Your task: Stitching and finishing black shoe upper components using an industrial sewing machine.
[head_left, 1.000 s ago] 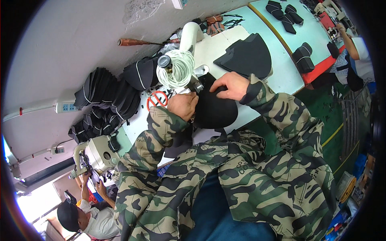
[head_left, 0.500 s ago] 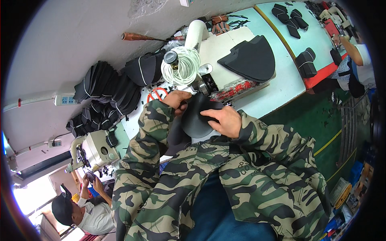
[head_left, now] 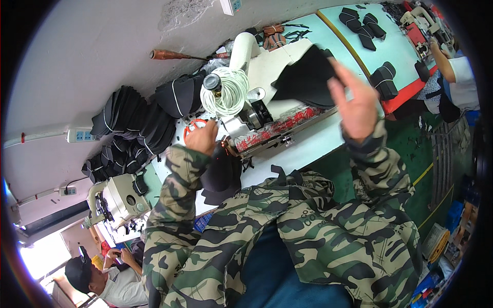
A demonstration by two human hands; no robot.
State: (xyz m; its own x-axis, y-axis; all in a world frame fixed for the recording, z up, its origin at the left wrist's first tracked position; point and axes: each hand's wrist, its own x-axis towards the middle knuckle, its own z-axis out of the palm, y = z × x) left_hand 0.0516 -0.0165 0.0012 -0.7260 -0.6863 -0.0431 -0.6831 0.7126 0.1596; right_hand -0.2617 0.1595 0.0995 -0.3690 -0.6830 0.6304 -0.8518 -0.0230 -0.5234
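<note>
My left hand (head_left: 202, 137) is curled at the needle end of a white sewing machine (head_left: 259, 69) and holds the top edge of a black fabric piece (head_left: 221, 174) that hangs off the table toward my lap. My right hand (head_left: 355, 102) is lifted over the table with its fingers spread and nothing in it. Its fingertips are beside a larger black fabric piece (head_left: 303, 79) lying on the machine bed. Both forearms are in camouflage sleeves.
A coil of white cord (head_left: 229, 93) sits on the machine. Stacks of black pieces (head_left: 133, 128) lie at the left by a power strip (head_left: 84, 135). A second machine (head_left: 118, 197) and a seated person (head_left: 100, 280) are at lower left; another person (head_left: 454, 72) works at upper right.
My right hand has left the black piece at the machine and swung up and to the right, opening beside the larger black piece. My left hand has stayed at the needle.
</note>
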